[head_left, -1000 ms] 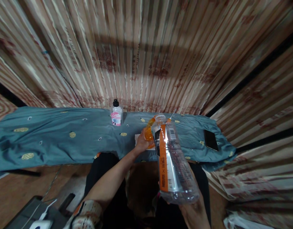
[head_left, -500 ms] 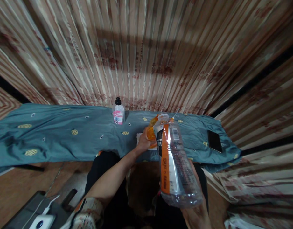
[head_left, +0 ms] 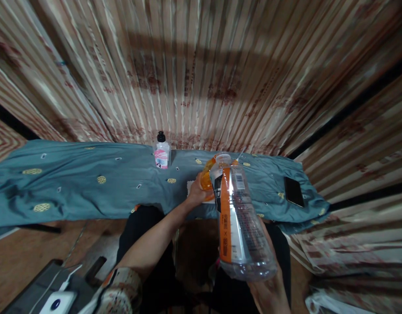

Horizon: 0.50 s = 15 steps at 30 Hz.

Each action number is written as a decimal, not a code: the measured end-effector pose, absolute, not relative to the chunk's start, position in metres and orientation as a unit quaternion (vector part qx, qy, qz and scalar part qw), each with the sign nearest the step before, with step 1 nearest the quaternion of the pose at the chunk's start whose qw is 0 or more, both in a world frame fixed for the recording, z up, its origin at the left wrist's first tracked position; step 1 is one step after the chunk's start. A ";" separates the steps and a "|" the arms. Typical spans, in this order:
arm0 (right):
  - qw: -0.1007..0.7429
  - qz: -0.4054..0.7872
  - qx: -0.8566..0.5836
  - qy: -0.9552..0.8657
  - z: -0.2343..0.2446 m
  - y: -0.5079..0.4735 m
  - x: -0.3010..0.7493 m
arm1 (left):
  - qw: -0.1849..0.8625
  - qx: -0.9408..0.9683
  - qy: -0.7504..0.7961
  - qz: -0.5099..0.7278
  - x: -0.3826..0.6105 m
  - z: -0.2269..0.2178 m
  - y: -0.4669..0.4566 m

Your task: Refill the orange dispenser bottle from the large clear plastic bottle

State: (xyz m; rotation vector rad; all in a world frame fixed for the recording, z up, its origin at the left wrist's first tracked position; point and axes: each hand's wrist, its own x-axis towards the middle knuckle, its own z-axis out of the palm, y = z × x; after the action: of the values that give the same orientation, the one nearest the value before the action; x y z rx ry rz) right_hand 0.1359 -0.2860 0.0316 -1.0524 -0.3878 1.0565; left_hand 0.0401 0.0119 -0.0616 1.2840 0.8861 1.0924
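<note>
My right hand (head_left: 269, 285) is wrapped round the lower part of a large clear plastic bottle (head_left: 235, 218) with an orange and silver label. The bottle leans away from me, uncapped, and its mouth points toward the far side of the table. Behind it stands an orange see-through container (head_left: 206, 179), mostly hidden by the bottle. My left hand (head_left: 197, 192) is closed on the container's left side. A thin pale stick (head_left: 241, 153) pokes out on the right, behind the bottle's neck. Under the container shows the edge of a white mat (head_left: 189, 186).
A small squeeze bottle (head_left: 162, 153) with a black cap and pink label stands upright near the table's back edge. On the right lies a dark phone (head_left: 294, 192). A teal cloth (head_left: 76, 183) covers the table; a curtain (head_left: 187, 65) hangs behind. Lower left, a white corded device (head_left: 58, 302).
The view has shifted very slightly. Both hands keep their holds, and the large bottle stays tilted in almost the same place.
</note>
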 end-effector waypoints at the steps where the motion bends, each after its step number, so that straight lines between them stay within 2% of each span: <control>1: 0.716 0.475 -0.477 -0.186 0.032 -0.286 0.136 | 0.575 0.551 0.385 0.466 0.040 -0.059 0.012; 6: 0.707 0.459 -0.493 -0.214 0.034 -0.286 0.136 | 0.575 0.544 0.395 0.467 0.041 -0.052 0.010; 15: 0.713 0.486 -0.483 -0.153 0.039 -0.286 0.133 | 0.579 0.553 0.379 0.463 0.039 -0.053 0.010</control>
State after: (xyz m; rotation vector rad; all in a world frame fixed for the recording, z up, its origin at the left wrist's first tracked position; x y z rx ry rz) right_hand 0.1334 -0.2865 0.0385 -1.0700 -0.3382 1.0768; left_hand 0.0391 0.0104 -0.0532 1.2932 0.8869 1.0834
